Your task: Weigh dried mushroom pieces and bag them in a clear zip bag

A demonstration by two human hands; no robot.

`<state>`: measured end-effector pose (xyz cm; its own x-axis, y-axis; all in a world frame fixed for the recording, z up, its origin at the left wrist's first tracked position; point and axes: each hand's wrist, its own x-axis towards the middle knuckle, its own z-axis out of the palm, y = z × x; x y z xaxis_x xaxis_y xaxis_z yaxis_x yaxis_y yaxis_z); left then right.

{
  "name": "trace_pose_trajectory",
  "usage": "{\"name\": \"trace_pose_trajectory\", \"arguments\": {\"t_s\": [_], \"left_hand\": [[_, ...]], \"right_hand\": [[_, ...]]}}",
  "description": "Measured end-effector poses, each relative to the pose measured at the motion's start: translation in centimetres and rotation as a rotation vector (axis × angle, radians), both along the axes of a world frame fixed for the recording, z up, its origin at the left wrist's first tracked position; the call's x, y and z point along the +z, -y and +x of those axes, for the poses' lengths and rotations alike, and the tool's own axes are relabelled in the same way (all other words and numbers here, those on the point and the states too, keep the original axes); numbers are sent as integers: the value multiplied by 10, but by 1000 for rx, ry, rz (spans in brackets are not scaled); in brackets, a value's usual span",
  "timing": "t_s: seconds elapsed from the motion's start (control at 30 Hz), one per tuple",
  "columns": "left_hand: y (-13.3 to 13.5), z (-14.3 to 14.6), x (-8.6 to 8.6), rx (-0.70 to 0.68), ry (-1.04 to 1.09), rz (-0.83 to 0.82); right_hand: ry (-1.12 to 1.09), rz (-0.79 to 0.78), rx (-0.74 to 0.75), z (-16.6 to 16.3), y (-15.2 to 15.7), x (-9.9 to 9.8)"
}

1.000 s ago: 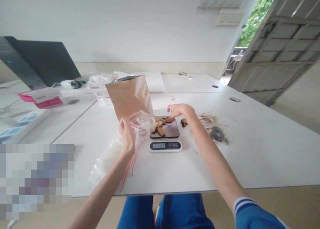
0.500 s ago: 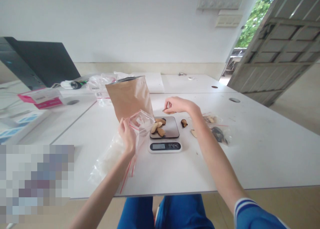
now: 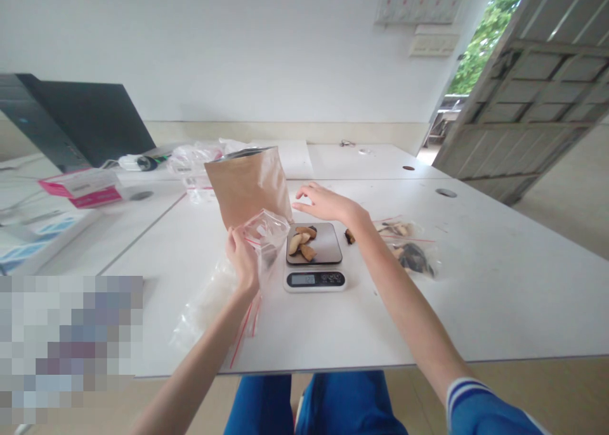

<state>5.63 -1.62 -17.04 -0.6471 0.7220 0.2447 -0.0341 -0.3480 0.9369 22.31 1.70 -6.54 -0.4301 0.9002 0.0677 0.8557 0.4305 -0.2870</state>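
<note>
My left hand (image 3: 242, 257) is closed on the rim of a clear zip bag (image 3: 267, 231) with a red seal, holding it just left of a small kitchen scale (image 3: 314, 278). Several tan, nut-like pieces (image 3: 302, 241) lie on the scale's dark platform. My right hand (image 3: 324, 203) hovers over the back of the scale with its fingers stretched left toward an upright brown paper bag (image 3: 250, 184). I see nothing in those fingers. One loose piece (image 3: 349, 236) lies on the white table (image 3: 476, 295) right of the scale.
Small clear bags with dark pieces (image 3: 410, 252) lie to the right of my right forearm. More plastic bags (image 3: 193, 159) sit behind the paper bag. A black monitor (image 3: 80, 121) and a pink box (image 3: 83, 188) stand far left. A wooden door (image 3: 533, 105) leans at the right.
My right hand lifted off the scale's platform and moved left and back toward the brown paper bag, and its fingers spread. My left hand kept hold of the zip bag.
</note>
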Motion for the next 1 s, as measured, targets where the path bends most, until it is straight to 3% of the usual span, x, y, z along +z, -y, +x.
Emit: {"name": "trace_pose_trajectory", "arguments": {"t_s": [0.1,0.2,0.33,0.43,0.8,1.0], "left_hand": [[-1,1,2,60,63,3],[0,3,5,91,82,22],[4,3,10,112,82,23],[5,3,10,99,89,15],[3,3,7,66,108,9],[2,4,4,70,62,-2]], "right_hand": [[206,-213,-139,-19,8,-15],[255,-251,-262,-49,21,-38],[286,-148,-367,-75,33,-66],[284,-28,-399,-80,34,-75],[138,113,-428,-73,11,-77],[-42,157,-411,-50,-5,-63]]}}
